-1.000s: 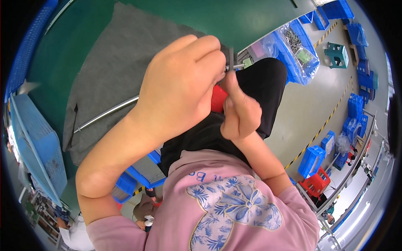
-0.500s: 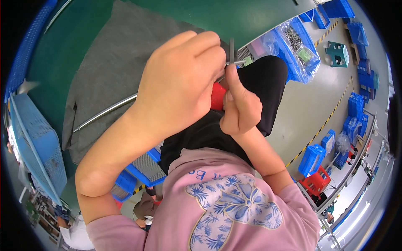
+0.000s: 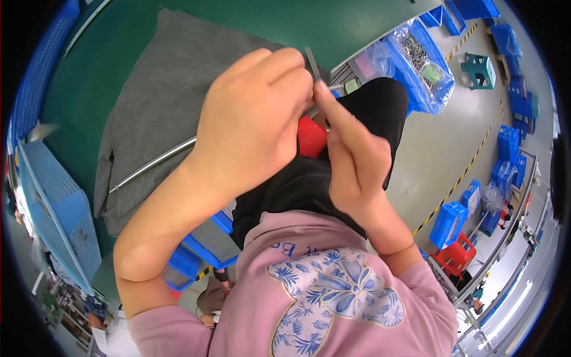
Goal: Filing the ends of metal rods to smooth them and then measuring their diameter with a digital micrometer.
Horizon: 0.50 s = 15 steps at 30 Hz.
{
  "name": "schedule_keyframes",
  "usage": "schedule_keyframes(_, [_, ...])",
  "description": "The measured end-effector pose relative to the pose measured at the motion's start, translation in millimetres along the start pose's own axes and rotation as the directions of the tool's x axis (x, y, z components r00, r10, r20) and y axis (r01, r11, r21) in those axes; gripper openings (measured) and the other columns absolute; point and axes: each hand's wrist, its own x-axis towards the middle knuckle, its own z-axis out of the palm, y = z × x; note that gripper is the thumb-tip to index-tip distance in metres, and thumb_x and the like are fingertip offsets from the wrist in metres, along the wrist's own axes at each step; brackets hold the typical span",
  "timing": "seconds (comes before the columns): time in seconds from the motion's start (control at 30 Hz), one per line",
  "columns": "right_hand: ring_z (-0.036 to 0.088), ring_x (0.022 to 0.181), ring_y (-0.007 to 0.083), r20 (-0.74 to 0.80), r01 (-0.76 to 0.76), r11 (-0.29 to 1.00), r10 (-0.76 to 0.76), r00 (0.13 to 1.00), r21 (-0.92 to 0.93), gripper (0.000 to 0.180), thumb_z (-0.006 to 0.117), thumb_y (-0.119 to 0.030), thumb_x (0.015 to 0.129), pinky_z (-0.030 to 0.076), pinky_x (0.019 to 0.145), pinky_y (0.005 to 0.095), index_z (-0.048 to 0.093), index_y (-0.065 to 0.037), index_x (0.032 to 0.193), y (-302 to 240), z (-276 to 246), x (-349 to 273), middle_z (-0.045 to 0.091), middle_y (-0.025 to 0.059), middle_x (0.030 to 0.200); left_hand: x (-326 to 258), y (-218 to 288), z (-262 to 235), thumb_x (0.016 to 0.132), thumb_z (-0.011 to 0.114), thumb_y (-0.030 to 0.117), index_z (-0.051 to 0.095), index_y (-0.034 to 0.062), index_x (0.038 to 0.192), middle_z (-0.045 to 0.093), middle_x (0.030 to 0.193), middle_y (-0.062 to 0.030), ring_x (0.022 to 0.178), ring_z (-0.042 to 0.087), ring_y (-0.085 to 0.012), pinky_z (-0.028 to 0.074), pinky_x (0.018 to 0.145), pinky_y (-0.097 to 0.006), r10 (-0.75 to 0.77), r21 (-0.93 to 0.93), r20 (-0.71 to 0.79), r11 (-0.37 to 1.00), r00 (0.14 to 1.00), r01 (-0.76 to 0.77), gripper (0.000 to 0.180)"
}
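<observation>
My left hand (image 3: 253, 113) is closed round a long shiny metal rod (image 3: 156, 162). One end of the rod slopes down to the left over a grey cloth (image 3: 172, 65); its other end shows just past my fingers, to the right. By that end, a thin flat grey metal bar (image 3: 311, 64) sticks up at a tilt, its lower part hidden by my fingers. My right hand (image 3: 360, 157) has its thumb against the bar, fingers curled; how they grip it is partly hidden. A red object (image 3: 312, 137) shows below, between my hands, its kind unclear.
The cloth lies on a green tabletop (image 3: 348, 27). A blue bin (image 3: 440, 98) of small metal parts in plastic stands right of my knee. Blue trays (image 3: 211, 241) of rods are by my left elbow. A blue perforated basket (image 3: 59, 208) is far left; a green stool (image 3: 479, 71) is right.
The flat bar has tipped from upright to leaning left. My right hand has shifted slightly right and down, its thumb more stretched out. My left hand has barely moved.
</observation>
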Motion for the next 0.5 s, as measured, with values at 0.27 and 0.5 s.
schedule_keyframes(0.27, [0.043,0.038,0.0173,-0.059,0.070,0.996,-0.073,0.996,-0.047,0.049,0.046,0.011,0.064,0.036,0.040,0.0243,0.051,0.005,0.112,19,0,-64,0.042,0.0070,0.050,-1,-2,-1,0.057,0.064,-0.006,0.050,0.0006,0.065,0.047,0.064,-0.0074,0.055,0.046,-0.0220,0.037,0.048,-0.029,0.015,-0.010,0.008,1.000,1.000,-0.015,0.018])
schedule_keyframes(0.5, [0.040,0.036,0.0155,-0.172,0.110,0.993,-0.102,0.980,0.035,0.049,0.047,0.010,0.062,0.033,0.038,0.0254,0.051,0.007,0.110,24,3,-57,0.039,0.0052,0.047,1,-3,-1,0.056,0.065,-0.006,0.051,0.0016,0.067,0.048,0.064,-0.0066,0.054,0.047,-0.0189,0.037,0.047,-0.027,0.003,0.072,0.022,0.997,1.000,-0.005,0.019])
